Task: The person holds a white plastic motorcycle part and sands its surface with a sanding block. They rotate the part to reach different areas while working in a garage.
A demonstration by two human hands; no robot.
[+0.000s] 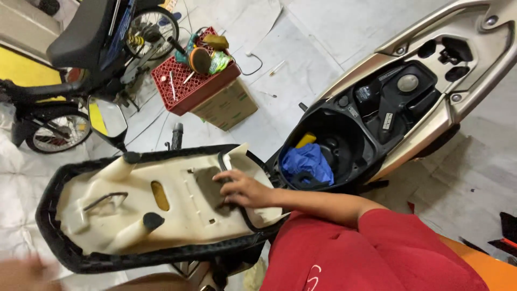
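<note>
Workshop floor, pale sheeting spread over it, bikes parked round the edges. Scooter seat point(156, 207) flipped underside-up at frame centre, cream plastic base showing, black cover edge wrapped round the rim; likely turned over so the base & its fittings can be got at. It rests hinged fwd over the scooter's front, just beside the open under-seat bucket point(328, 148).

Right hand point(242, 188) lies palm-down on the seat base near the hinge end, fingers spread & slightly curled, pressing or steadying, gripping nothing that I can see. Left hand point(21, 272) is a blur at the lower left corner, just off the seat's far end; open or closed, can't tell.

Bucket holds a blue cloth point(309, 161) & a yellow item point(306, 139); prob. stowed there as a handy place. Scooter body point(431, 124) runs to upper right, gold-beige panels, seat off its latch.

Red crate point(191, 81) sits on a cardboard box point(226, 105) behind the seat, tools & a round sanding pad on top, raised within reach. Two dark bikes at upper left, a mirror point(109, 117) near the seat's edge
</note>
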